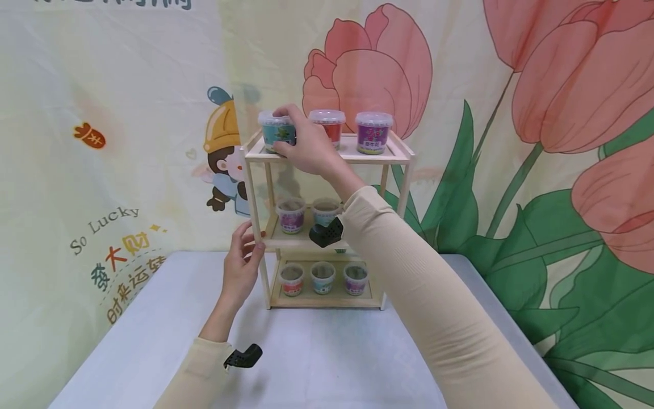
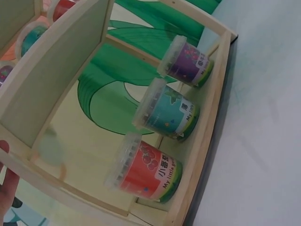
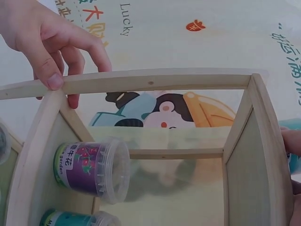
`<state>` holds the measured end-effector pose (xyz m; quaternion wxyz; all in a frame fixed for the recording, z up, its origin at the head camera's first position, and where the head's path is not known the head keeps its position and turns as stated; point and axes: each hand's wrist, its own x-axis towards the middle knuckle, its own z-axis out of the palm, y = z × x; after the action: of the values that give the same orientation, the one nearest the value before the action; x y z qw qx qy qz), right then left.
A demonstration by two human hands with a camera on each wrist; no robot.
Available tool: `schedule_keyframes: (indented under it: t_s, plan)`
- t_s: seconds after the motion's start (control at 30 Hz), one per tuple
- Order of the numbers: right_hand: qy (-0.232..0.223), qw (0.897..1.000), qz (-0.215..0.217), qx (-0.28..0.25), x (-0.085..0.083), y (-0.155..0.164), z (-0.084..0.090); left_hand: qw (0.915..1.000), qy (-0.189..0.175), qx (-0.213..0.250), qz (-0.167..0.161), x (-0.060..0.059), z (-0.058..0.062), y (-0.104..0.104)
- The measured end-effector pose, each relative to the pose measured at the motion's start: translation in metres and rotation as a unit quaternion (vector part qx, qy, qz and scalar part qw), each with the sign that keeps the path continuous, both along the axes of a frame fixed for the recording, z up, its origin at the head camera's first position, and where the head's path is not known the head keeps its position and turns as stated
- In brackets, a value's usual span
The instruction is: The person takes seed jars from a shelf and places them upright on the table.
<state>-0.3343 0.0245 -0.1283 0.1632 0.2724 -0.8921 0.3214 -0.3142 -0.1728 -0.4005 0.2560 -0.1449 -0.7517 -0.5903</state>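
Note:
On the top tier of a small wooden shelf rack [image 1: 291, 243], my right hand [image 1: 309, 145] grips a teal plastic tub [image 1: 271, 129] at the left end, thumb low on its front and fingers at its lid. Beside it stand a red tub [image 1: 334, 133], partly behind that hand, and a purple tub [image 1: 374, 136]. My left hand [image 1: 239, 267] holds the rack's left front post [image 3: 150, 82] at the middle tier, its thumb pressing the wood. That tier bears a purple tub [image 3: 84, 167], a teal tub [image 1: 324, 211] and a red tub [image 2: 61, 7].
On the bottom tier stand a red tub [image 2: 153, 169], a teal tub [image 2: 171, 110] and a purple tub [image 2: 189, 63]. The rack stands on a white-covered table [image 1: 332, 358] before a printed cloth backdrop [image 1: 168, 142]. My right sleeve [image 1: 424, 284] crosses the rack's right side.

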Motion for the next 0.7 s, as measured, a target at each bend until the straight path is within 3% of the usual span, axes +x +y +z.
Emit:
schedule_keyframes:
  t_s: [0.37, 0.7]
  plan:
    - [0.012, 1.000, -0.002, -0.027, 0.002, 0.002, -0.002, 0.9998, 0.002, -0.020, 0.006, 0.000, 0.001, 0.002]
    - [0.048, 0.997, 0.045, -0.046, 0.011, 0.001, -0.007, 0.9995, 0.001, -0.031, 0.004, 0.000, 0.001, -0.002]
